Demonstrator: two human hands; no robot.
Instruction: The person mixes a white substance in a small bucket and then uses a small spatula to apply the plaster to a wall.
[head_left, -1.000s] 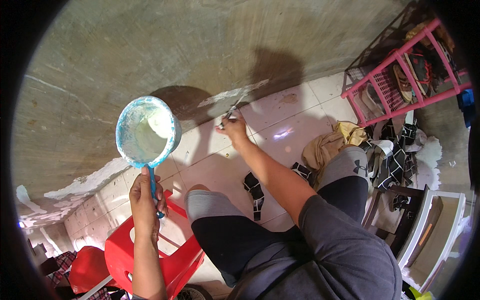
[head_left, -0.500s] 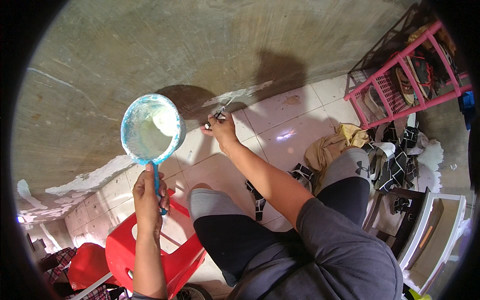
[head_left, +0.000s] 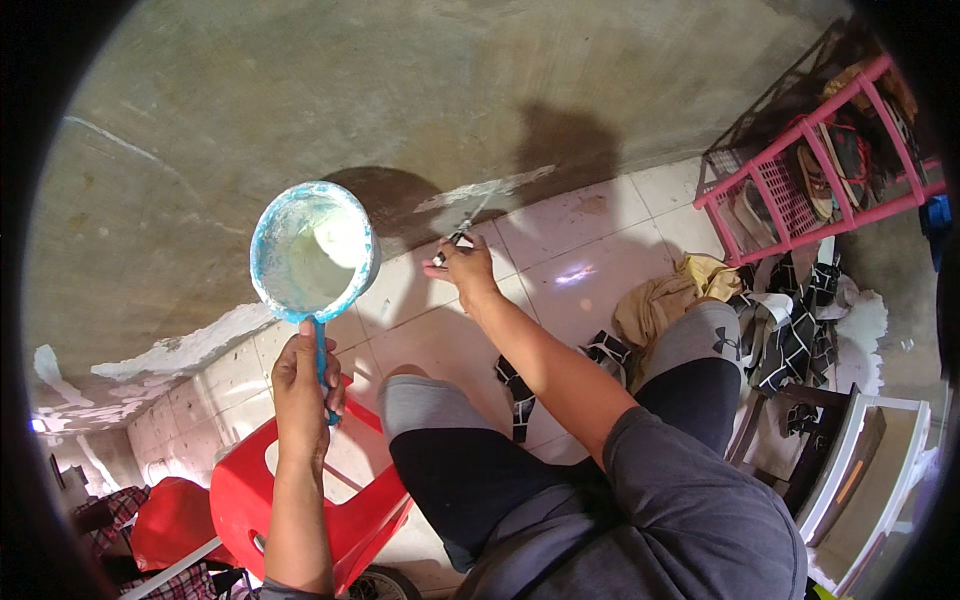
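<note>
My left hand [head_left: 305,382] grips the blue handle of a round blue dipper [head_left: 312,250] smeared inside with white paste, held up in front of a grey concrete wall [head_left: 400,100]. My right hand [head_left: 466,268] reaches forward and holds a small metal scraper [head_left: 459,229] whose blade points at a white patch of filler [head_left: 485,188] at the foot of the wall. Both arms are bare and come in from below. My knees in dark shorts show beneath the arms.
A red plastic stool [head_left: 330,490] stands under my left arm on the pale tiled floor [head_left: 580,260]. At the right a pink shoe rack [head_left: 810,170] holds sandals, with cloths [head_left: 700,300] heaped below it. White plaster patches [head_left: 190,345] run along the wall's base at left.
My right hand with the scraper has drawn back left along the wall's base, and the dipper in my left hand has shifted a little to the right and lower.
</note>
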